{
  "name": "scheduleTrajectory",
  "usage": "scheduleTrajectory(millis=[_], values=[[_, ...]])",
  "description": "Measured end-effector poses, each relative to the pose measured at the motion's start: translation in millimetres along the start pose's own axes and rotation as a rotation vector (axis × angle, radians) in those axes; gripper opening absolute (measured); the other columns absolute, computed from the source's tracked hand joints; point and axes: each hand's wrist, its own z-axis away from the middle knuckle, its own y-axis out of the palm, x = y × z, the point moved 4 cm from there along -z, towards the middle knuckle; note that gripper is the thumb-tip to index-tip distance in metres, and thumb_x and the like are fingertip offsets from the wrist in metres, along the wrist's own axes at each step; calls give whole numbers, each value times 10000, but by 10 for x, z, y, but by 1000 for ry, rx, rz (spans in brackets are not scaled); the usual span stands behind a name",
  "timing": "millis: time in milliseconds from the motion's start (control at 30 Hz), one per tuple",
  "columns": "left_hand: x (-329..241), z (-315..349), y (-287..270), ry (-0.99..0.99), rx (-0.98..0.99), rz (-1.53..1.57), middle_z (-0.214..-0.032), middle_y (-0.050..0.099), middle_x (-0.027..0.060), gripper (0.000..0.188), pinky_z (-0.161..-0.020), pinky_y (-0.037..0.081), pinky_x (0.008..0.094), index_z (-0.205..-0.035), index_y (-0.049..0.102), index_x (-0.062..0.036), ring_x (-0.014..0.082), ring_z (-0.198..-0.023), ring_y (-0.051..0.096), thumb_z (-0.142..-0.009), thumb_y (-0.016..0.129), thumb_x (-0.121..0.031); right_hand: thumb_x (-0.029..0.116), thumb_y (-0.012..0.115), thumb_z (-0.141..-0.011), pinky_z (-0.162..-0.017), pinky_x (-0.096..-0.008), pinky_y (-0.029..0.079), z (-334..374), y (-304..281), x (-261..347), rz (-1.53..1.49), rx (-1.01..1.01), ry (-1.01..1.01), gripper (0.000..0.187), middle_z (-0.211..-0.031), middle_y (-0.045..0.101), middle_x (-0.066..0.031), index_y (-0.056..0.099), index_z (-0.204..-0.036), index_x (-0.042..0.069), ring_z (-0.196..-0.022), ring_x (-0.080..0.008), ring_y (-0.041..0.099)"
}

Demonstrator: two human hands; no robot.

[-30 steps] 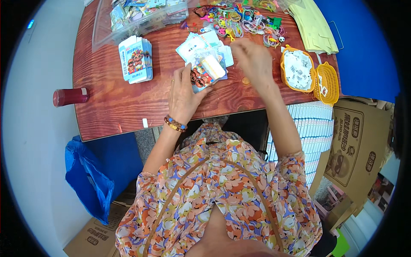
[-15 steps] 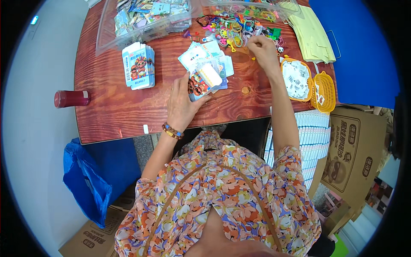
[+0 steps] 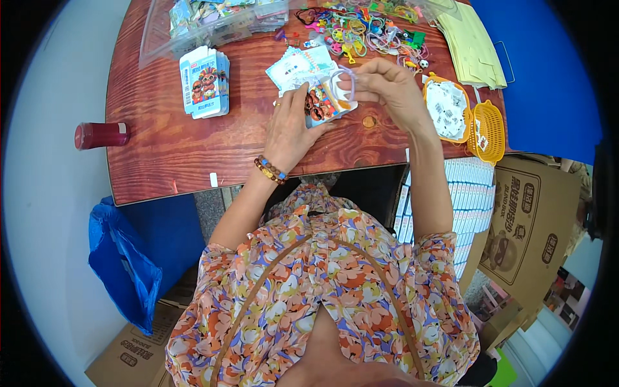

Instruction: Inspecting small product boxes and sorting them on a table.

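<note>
I see the right hand [image 3: 394,90] pinching a pale purple elastic loop [image 3: 333,82] just by the end of a small printed carton [image 3: 317,108], which the left hand [image 3: 288,126] grips. Beside it lie printed cards [image 3: 300,64]; farther out, colourful trinket bands [image 3: 367,39] and stacked flat cartons [image 3: 207,84].

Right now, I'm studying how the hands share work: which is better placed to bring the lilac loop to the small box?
Probably the right: the right hand already holds the lilac loop beside the small box, while the left hand grips that box.
</note>
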Motion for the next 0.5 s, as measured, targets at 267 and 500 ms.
scheduleTrajectory(millis=[267, 500], values=[[95, 30, -8, 41, -50, -1, -1150, 555, 179, 851, -883, 493, 457, -1349, 458, 16, 376, -1059, 570, -675, 879, -288, 121, 617, -957, -728, -238, 544, 112, 107, 62, 605, -134, -100, 227, -975, 705, -34, 671, -1130, -17, -823, -90, 663], [167, 70, -97, -44, -71, 28, -1133, 553, 180, 841, -838, 502, 456, -1349, 457, 13, 372, -1027, 584, -691, 868, -312, 222, 644, -909, -711, -294, 534, -566, -255, -209, 979, -264, -116, 231, -978, 715, -99, 705, -1034, 37, -854, -173, 699]])
